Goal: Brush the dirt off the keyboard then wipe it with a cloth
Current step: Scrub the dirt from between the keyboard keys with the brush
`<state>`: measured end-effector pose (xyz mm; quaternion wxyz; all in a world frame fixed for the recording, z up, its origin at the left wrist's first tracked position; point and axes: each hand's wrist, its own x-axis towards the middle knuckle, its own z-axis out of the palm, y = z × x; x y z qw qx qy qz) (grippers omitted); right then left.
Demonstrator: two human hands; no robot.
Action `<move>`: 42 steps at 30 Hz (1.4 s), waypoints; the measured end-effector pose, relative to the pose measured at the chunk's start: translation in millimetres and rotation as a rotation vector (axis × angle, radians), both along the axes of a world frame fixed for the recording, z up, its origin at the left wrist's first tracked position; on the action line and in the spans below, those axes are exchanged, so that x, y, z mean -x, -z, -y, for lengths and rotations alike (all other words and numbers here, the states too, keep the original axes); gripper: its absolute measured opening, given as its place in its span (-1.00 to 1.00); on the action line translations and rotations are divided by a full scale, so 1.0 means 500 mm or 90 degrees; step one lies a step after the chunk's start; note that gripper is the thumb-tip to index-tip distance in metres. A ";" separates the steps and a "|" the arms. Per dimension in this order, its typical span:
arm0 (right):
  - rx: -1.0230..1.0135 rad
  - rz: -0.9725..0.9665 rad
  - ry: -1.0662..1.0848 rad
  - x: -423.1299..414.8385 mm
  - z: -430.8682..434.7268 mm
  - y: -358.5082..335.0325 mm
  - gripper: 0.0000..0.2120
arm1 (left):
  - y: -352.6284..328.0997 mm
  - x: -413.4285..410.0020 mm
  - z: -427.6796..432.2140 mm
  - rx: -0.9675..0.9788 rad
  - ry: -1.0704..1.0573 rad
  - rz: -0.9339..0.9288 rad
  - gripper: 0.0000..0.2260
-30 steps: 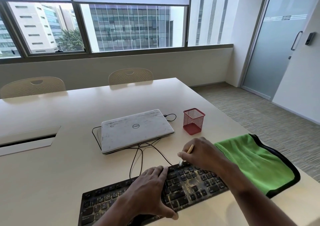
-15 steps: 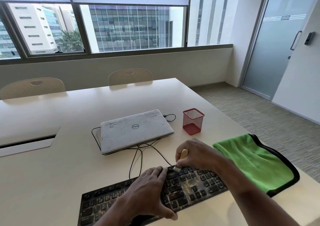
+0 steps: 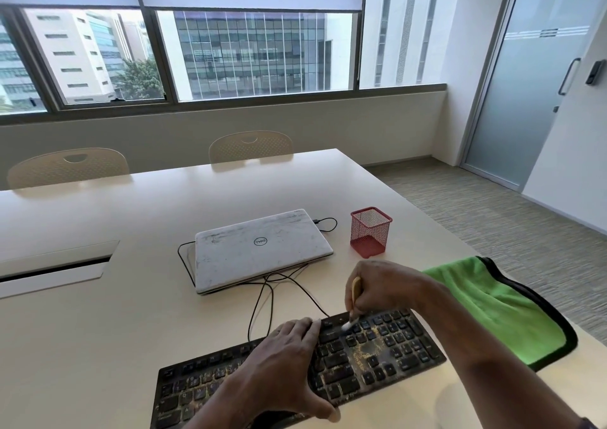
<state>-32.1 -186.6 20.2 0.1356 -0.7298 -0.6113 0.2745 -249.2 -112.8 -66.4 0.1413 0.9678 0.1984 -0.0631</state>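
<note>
A black keyboard [image 3: 377, 353] speckled with yellowish dirt lies at the near edge of the table. My left hand [image 3: 282, 363] grips its middle, fingers over the far edge and thumb round the near edge. My right hand [image 3: 384, 286] holds a small brush [image 3: 353, 304] with a pale wooden handle; its white bristles touch the keys at the keyboard's far edge, right of my left fingers. A green cloth [image 3: 499, 310] with black trim lies flat to the right of the keyboard.
A closed white laptop [image 3: 259, 248] sits behind the keyboard, with black cables [image 3: 266, 294] running between them. A red mesh pen holder [image 3: 370, 231] stands right of the laptop. The beige table [image 3: 98, 330] ends close behind the cloth; two chairs stand at its far side.
My right hand has moved the brush a little left and nearer along the far rows of keys, and the handle has tipped more upright. My left hand has stayed on the keyboard.
</note>
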 end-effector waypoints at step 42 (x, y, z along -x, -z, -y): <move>-0.178 0.025 -0.023 -0.057 0.034 0.059 -0.83 | 0.002 -0.099 0.058 -0.014 -0.054 0.019 0.25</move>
